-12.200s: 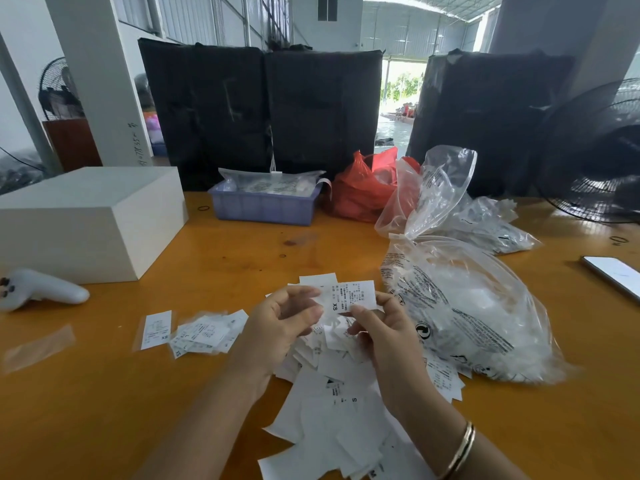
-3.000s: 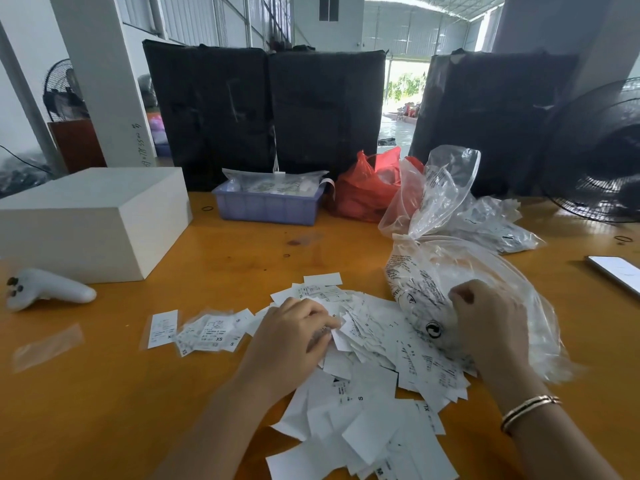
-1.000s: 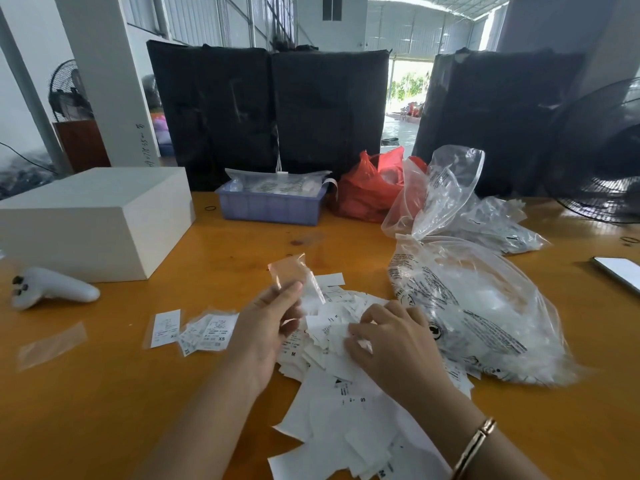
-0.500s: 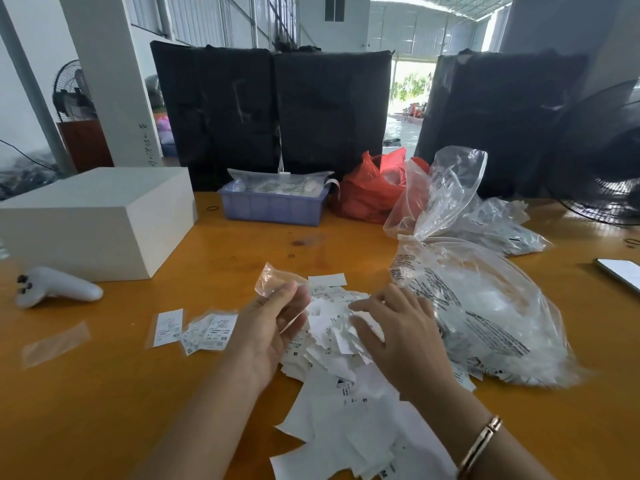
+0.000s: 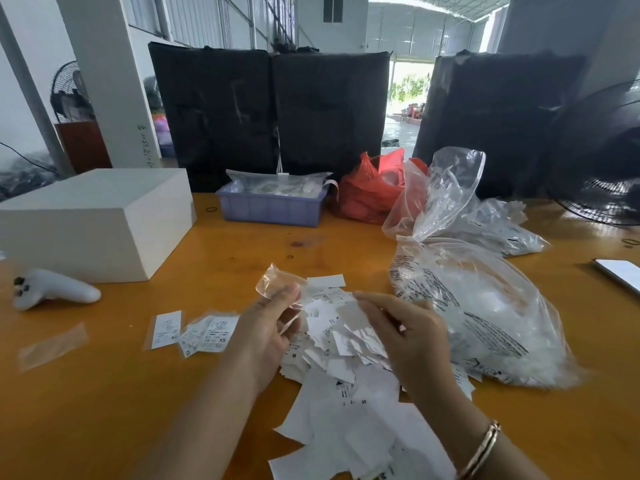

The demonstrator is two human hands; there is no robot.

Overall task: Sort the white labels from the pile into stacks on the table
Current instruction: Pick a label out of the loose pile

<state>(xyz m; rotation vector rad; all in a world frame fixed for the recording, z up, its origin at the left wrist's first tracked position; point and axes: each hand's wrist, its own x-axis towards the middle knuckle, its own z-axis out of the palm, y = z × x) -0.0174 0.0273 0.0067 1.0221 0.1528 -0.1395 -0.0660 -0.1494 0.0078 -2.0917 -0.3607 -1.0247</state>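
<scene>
The loose pile of white paper labels (image 5: 343, 344) lies at the centre and lower centre of the frame on the orange wooden table (image 5: 104, 403), and two small sorted stacks of white labels marked XS (image 5: 194, 330) sit just to its left. Our left hand (image 5: 266, 327) pinches a small crumpled clear plastic sleeve (image 5: 277, 282) between thumb and fingertips above the pile's upper left edge. Our right hand (image 5: 408, 334) hovers over the pile with fingers loosely curved; whether it holds a label we cannot tell. To do this step well, we should set the sleeve aside, clear of the stacks, then lift one label at a time and read its size mark before laying it down squarely. The large clear printed plastic bag (image 5: 485, 313) at centre right touches the pile's right edge. Most label print is blurred, and the pile's lower end is cut off by the frame.
</scene>
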